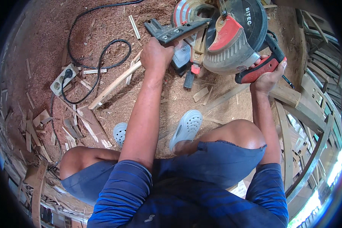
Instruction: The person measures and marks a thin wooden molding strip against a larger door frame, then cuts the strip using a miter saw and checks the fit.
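My right hand (268, 79) wraps round the red and black handle (254, 72) of a mitre saw (226, 53). Over the blade sits a grey ribbed guard with a red panel, and the blade itself is hidden. My left hand (155, 56) is closed on a thin wooden strip (116, 85), right beside the saw's black fence (178, 32). One end of this strip slants out toward the lower left; the other runs along the fence toward the saw head. Below the fence, the saw's base (181, 55) shows a red-tipped knob (195, 69).
A black cable (98, 70) loops across the sawdust-covered floor to a white socket block (64, 79) at left. Offcuts (95, 125) lie scattered around. Stacked boards and wooden frames (315, 117) crowd the right side. My feet in light clogs (186, 127) are just below the saw.
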`<action>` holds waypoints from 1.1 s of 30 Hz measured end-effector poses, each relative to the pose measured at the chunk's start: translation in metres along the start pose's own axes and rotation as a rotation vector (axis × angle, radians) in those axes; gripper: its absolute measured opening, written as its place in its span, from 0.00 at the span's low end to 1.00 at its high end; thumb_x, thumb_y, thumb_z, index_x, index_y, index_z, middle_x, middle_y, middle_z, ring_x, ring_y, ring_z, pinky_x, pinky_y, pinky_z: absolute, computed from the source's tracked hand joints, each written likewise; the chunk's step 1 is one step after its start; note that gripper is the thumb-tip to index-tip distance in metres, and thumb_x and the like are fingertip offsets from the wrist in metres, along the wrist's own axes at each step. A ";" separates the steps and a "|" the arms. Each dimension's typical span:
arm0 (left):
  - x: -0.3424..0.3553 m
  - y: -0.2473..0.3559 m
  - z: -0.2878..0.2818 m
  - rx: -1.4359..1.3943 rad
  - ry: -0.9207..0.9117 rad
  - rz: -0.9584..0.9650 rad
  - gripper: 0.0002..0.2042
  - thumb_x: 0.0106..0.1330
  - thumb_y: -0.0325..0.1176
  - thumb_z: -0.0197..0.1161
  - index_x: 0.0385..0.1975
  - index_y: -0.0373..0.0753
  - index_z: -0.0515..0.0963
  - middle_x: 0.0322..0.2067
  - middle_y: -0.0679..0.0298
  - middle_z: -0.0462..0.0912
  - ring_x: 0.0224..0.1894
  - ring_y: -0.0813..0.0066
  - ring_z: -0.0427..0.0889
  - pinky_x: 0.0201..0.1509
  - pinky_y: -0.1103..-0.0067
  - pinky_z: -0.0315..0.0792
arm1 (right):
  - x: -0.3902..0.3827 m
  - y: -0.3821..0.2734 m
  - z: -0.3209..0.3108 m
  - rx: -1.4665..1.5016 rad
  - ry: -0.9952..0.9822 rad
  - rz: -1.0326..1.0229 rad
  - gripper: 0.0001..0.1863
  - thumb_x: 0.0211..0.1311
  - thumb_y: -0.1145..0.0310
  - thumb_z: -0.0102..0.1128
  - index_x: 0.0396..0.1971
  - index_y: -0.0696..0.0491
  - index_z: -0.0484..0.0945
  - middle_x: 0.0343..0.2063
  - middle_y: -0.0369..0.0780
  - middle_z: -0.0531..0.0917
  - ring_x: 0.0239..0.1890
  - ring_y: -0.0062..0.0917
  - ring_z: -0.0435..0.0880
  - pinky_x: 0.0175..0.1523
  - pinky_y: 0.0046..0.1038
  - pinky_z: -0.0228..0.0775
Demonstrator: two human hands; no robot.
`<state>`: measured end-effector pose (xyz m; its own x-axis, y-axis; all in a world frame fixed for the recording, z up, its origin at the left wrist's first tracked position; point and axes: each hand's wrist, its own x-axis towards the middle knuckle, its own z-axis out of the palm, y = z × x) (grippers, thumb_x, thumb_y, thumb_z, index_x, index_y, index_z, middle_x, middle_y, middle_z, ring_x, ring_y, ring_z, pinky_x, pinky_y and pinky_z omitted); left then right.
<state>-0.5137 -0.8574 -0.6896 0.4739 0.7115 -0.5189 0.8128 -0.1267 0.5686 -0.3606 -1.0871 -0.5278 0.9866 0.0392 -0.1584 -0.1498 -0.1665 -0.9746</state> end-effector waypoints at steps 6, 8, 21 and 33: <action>-0.001 0.001 -0.001 0.006 0.002 -0.004 0.29 0.54 0.59 0.79 0.41 0.36 0.88 0.39 0.47 0.91 0.45 0.46 0.90 0.51 0.59 0.81 | -0.002 0.003 0.001 -0.011 0.000 -0.015 0.39 0.77 0.30 0.37 0.40 0.57 0.74 0.25 0.41 0.78 0.26 0.31 0.79 0.37 0.34 0.77; -0.001 0.003 -0.001 0.007 -0.005 -0.016 0.29 0.54 0.59 0.79 0.41 0.36 0.88 0.39 0.47 0.91 0.45 0.46 0.90 0.51 0.59 0.81 | -0.003 0.003 0.001 -0.010 -0.001 -0.015 0.39 0.77 0.30 0.37 0.40 0.57 0.74 0.25 0.41 0.79 0.26 0.31 0.79 0.37 0.34 0.77; 0.001 0.003 0.000 0.008 -0.022 -0.010 0.29 0.55 0.56 0.79 0.46 0.37 0.86 0.42 0.47 0.91 0.48 0.47 0.90 0.54 0.60 0.80 | -0.002 0.011 -0.002 -0.021 0.021 -0.017 0.41 0.76 0.27 0.33 0.40 0.56 0.74 0.26 0.40 0.80 0.27 0.32 0.79 0.36 0.34 0.73; -0.001 0.007 -0.003 0.037 -0.023 -0.034 0.31 0.53 0.58 0.79 0.46 0.38 0.87 0.43 0.48 0.91 0.49 0.47 0.90 0.54 0.60 0.81 | 0.001 0.005 0.001 -0.013 0.011 -0.010 0.41 0.76 0.27 0.33 0.38 0.56 0.75 0.25 0.40 0.80 0.26 0.31 0.79 0.35 0.34 0.74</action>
<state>-0.5092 -0.8565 -0.6829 0.4532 0.7001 -0.5518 0.8403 -0.1288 0.5267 -0.3606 -1.0872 -0.5327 0.9888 0.0302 -0.1464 -0.1387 -0.1785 -0.9741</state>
